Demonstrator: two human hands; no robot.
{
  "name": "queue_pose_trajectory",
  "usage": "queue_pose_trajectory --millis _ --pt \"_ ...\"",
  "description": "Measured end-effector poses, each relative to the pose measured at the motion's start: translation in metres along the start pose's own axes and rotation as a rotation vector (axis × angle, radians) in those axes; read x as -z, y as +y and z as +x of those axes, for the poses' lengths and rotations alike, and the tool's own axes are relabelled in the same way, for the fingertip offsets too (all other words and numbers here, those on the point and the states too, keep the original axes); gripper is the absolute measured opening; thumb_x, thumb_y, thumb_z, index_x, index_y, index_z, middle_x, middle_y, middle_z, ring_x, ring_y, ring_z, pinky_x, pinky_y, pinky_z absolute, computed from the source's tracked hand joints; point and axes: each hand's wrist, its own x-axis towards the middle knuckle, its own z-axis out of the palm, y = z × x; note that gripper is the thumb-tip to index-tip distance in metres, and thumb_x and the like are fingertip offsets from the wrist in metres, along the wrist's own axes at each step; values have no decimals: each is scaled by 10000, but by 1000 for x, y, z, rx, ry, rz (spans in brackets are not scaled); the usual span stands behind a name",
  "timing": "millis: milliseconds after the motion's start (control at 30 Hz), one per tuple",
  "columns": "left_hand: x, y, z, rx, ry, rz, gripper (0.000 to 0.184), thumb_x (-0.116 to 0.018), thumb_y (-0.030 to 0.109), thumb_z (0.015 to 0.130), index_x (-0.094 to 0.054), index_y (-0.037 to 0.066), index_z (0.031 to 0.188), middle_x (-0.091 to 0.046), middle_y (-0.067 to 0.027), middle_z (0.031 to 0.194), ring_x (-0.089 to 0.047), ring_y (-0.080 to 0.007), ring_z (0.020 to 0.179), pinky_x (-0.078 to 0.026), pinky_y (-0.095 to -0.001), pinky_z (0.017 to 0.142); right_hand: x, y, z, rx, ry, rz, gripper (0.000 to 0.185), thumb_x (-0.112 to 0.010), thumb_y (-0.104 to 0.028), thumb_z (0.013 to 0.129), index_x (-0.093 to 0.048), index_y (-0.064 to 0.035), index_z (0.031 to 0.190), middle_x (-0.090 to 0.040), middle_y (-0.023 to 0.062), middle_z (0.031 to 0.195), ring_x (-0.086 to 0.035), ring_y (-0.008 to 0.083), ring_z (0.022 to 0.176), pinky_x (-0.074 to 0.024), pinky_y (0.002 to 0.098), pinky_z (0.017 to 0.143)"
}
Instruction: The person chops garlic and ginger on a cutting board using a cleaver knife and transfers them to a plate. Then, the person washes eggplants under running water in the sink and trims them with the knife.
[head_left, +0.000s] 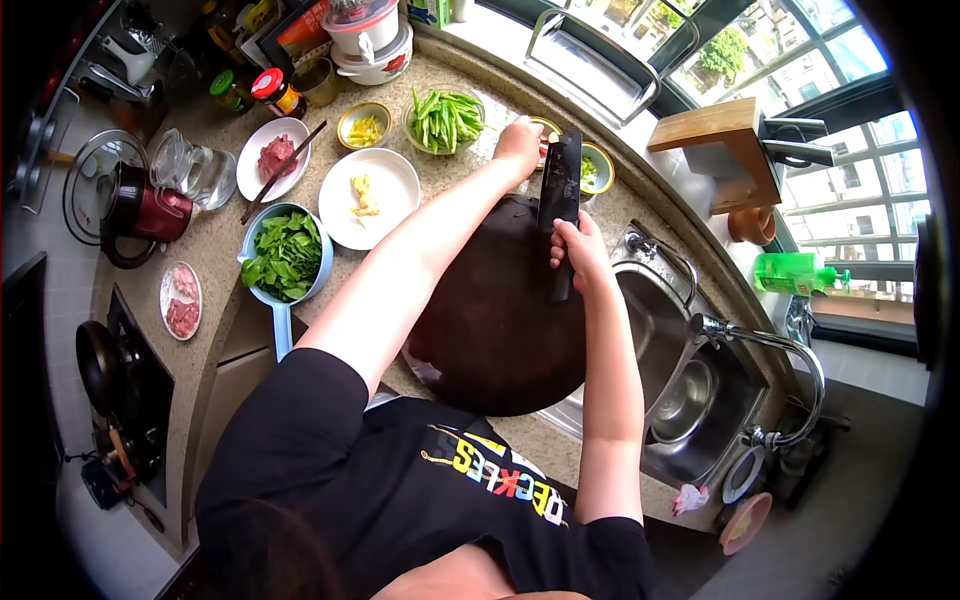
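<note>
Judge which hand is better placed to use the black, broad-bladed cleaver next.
Likely the right hand: it grips the cleaver by its handle, whereas the left hand is at a small, round, yellow-rimmed bowl.

Green bottle [788,273], brown pot [752,226] by the window [862,205]

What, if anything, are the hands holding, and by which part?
The right hand grips the cleaver by its handle. The left hand is at a small bowl; whether it holds that, I can't tell.
</note>
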Motion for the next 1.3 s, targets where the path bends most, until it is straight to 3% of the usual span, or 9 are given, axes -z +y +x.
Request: queue_pose_trajectory --millis 167,300,367,500,633,833,967,1100,1300 --pt "20 7 -18 -120 90 -47 120 -572 110 826 -663 31 830 -617 -160 899 -614 -335 884 -504 -407 782 9 6 -29 -4 -11 57 139 -540 -115 919 -402 -116 937 -435 -1 653 -415 93 492 -382 251 442" --pt "25 17 -36 -172 87 -298 196 -625 100 814 -700 70 993 -612 -144 937 -605 -321 908 -487 -397 830 3 8 -23 -13 -81 57 135 -530 -89 910 -422 -95 990 -435 -2 650 -425 95 494 -391 255 446" --pt "29 24 -35 -261 85 -74 190 -634 114 812 -704 70 983 -576 -145 953 -567 -332 928 -469 -405 848 -3 8 -16 11 -75 54 131 -524 -84 910 -415 -97 981 -436 1 653 -425 98 495 -389 259 445" --pt "16 11 -16 -17 -28 123 180 -556 100 836 -652 68 984 -546 -167 1058 -525 -348 1051 -455 -415 897 -1 14 -20 -1 -32 101 141 -525 -79 906 -403 -98 974 -435 5 655 -420 101 494 -388 262 444" --pt "33 9 -43 -328 28 -147 189 -580 86 822 -634 25 992 -585 -176 956 -582 -361 933 -481 -446 815 6 14 -50 18 -25 86 128 -525 -80 910 -403 -101 946 -427 6 650 -410 95 497 -383 253 444" --pt "120 11 -132 -370 55 -213 177 -617 81 810 -654 28 975 -606 -144 854 -606 -325 821 -495 -401 721 -2 35 -71 61 -9 74 140 -521 -85 923 -383 -106 930 -410 -1 644 -392 94 486 -369 247 436" --pt "199 -29 -170 0 61 74 124 -605 102 807 -666 11 865 -622 -156 829 -617 -343 779 -503 -402 708 -4 52 -106 -21 11 122 156 -519 -83 925 -375 -109 977 -402 -3 642 -387 93 486 -360 244 433" --pt "235 -87 -183 355 -355 357 207 -537 136 803 -685 10 875 -663 -215 847 -651 -375 784 -507 -451 687 -4 70 -126 -21 -2 128 154 -522 -82 924 -386 -112 988 -399 -9 641 -389 88 491 -360 238 436" --pt "205 -99 -183 385 -329 348 276 -508 201 831 -684 -4 886 -672 -225 879 -664 -358 842 -516 -434 733 -16 79 -149 62 19 71 133 -523 -83 927 -399 -107 968 -401 -12 641 -395 83 489 -372 240 437"
